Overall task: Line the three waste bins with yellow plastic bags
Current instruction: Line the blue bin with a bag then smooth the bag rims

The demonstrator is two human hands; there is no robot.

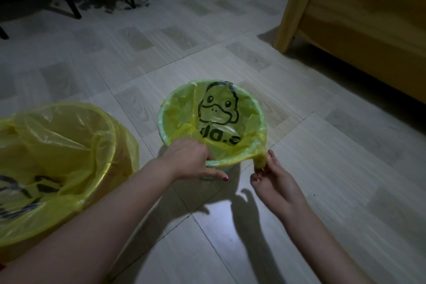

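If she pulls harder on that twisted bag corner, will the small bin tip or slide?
Probably slide or tip: the small bin looks light and empty, on glossy tile. The left hand pressing its rim likely steadies it. The thin bag would probably stretch where the right hand pinches it.

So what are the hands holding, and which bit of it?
The right hand pinches a gathered corner of the yellow bag beside the small bin's rim. The left hand presses the bag's edge at the near rim, fingers tucked inside.
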